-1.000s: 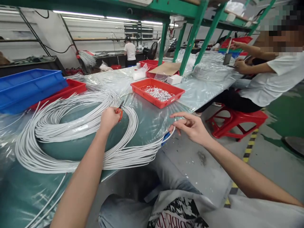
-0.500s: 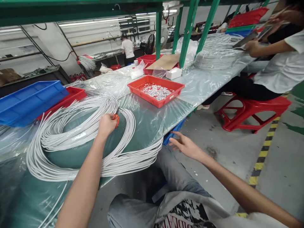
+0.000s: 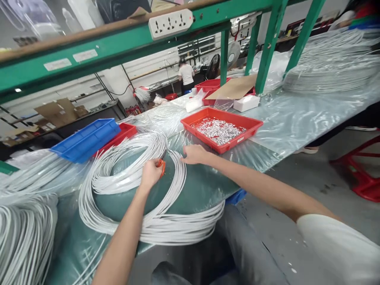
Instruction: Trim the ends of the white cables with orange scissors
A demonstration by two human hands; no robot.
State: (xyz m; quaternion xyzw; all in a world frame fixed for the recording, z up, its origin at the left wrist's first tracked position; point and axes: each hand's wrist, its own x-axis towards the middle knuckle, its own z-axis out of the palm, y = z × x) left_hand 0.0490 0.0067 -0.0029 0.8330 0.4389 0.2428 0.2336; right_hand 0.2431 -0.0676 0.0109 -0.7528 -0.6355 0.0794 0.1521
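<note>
We see the left hand (image 3: pixel 151 172) closed around an orange-handled hand tool (image 3: pixel 162 168), just over the near right part of the coiled white cables (image 3: pixel 118 187), much as half a second ago. The right hand (image 3: pixel 195 154) is what differs most: then it hung loose-fingered off the near edge of the bench (image 3: pixel 204 190); now it reaches across the top, its fingertips at the far end of the cables' right-hand arc. Whether those fingers pinch a strand we cannot tell, as they are small and a little blurred.

The cables lie on the bench in front of us, their loop sagging over its near edge. Just beyond the right hand stands the red tray (image 3: pixel 230 145) of small silvery pieces (image 3: pixel 221 131). Our view has also shifted: a socket strip (image 3: pixel 170 24) shows above, a second cable pile (image 3: pixel 26 233) has entered at near left, and the red stool (image 3: pixel 366 174) now sits at the right border.
</note>
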